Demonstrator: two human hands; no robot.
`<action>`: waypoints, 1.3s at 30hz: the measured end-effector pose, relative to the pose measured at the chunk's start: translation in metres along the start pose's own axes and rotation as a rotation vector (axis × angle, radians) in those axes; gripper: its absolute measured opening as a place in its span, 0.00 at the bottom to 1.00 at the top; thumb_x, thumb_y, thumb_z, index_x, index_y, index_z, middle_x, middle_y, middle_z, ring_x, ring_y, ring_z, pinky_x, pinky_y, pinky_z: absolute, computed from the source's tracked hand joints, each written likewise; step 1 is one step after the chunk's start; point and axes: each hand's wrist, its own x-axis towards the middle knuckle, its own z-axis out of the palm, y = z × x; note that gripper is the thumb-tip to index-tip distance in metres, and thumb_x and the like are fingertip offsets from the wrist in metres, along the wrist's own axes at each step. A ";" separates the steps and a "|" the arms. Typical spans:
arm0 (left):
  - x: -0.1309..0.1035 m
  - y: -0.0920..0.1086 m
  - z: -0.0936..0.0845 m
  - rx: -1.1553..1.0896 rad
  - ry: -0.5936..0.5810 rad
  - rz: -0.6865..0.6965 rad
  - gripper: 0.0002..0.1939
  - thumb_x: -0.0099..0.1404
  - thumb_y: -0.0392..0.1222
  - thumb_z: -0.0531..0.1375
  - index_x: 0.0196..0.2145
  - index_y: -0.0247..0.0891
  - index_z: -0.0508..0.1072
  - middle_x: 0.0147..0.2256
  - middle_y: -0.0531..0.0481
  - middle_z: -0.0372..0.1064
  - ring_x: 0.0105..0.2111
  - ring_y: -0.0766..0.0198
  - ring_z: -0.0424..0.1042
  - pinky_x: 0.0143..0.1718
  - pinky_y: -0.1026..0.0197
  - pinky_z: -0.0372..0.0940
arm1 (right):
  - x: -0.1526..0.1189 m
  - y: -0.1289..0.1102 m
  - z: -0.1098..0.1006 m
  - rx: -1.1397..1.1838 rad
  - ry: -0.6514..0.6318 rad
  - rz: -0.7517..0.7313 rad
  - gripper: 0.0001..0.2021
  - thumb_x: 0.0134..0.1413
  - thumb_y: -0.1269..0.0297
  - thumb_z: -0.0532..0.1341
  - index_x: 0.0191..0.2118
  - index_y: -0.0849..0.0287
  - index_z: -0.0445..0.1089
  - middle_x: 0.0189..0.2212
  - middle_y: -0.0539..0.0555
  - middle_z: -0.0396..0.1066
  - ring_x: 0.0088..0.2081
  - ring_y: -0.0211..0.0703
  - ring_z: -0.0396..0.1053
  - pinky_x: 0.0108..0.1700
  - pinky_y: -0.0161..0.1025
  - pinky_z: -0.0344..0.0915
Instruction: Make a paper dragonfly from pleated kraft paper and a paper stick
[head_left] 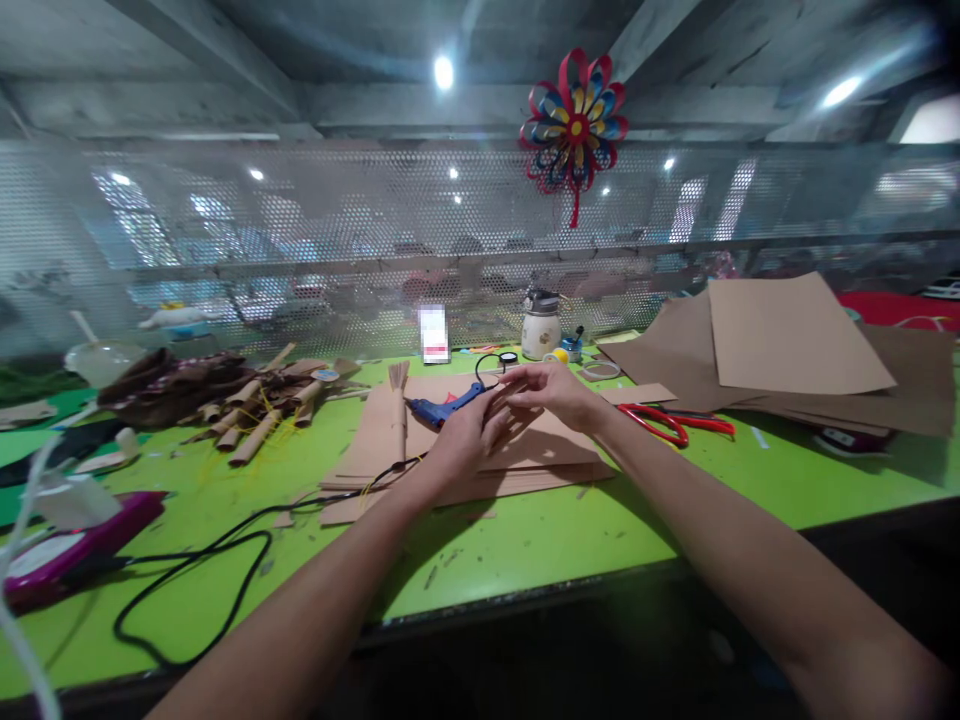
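Near the centre of the frame, both hands met above a stack of brown cardboard sheets [525,455] lying on the green table [525,550]. The left hand [465,432] was curled around something small and brown — what exactly, I could not tell — and the right hand [551,390] lay over it with its fingers loosely bent, touching the left hand's fingertips. Just left of the hands a blue glue gun [444,407] rested on the cardboard, its black cord [225,545] trailing toward the lower left. Red-handled scissors [675,422] lay just right of the right wrist. A pile of rolled brown paper tubes [255,405] sat at middle left, loose brown sheets [787,340] at upper right. A paper pinwheel flower [574,125] hung on the mesh screen at top centre. A small white label [433,333] stood behind the hands — its writing was too blurred to read.
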 end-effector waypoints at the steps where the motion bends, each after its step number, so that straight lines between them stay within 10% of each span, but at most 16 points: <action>1: 0.000 0.001 0.000 -0.020 -0.007 0.008 0.21 0.66 0.46 0.50 0.55 0.39 0.63 0.51 0.41 0.66 0.48 0.54 0.67 0.48 0.54 0.60 | 0.000 0.000 0.000 -0.007 0.004 0.002 0.19 0.39 0.68 0.68 0.42 0.63 0.71 0.31 0.55 0.75 0.31 0.39 0.72 0.35 0.37 0.69; 20: 0.001 0.000 0.004 -0.063 -0.020 -0.079 0.19 0.65 0.48 0.50 0.49 0.38 0.69 0.40 0.44 0.72 0.38 0.56 0.70 0.39 0.59 0.61 | 0.004 -0.002 -0.012 0.001 0.119 -0.089 0.16 0.36 0.66 0.70 0.36 0.64 0.73 0.26 0.50 0.70 0.27 0.34 0.66 0.32 0.35 0.63; 39: 0.001 -0.006 -0.006 0.061 -0.154 -0.083 0.19 0.65 0.51 0.47 0.21 0.39 0.60 0.18 0.54 0.60 0.20 0.66 0.58 0.25 0.63 0.49 | 0.000 -0.010 -0.018 -0.477 -0.176 -0.105 0.15 0.47 0.63 0.63 0.42 0.61 0.75 0.28 0.53 0.74 0.28 0.36 0.68 0.30 0.34 0.65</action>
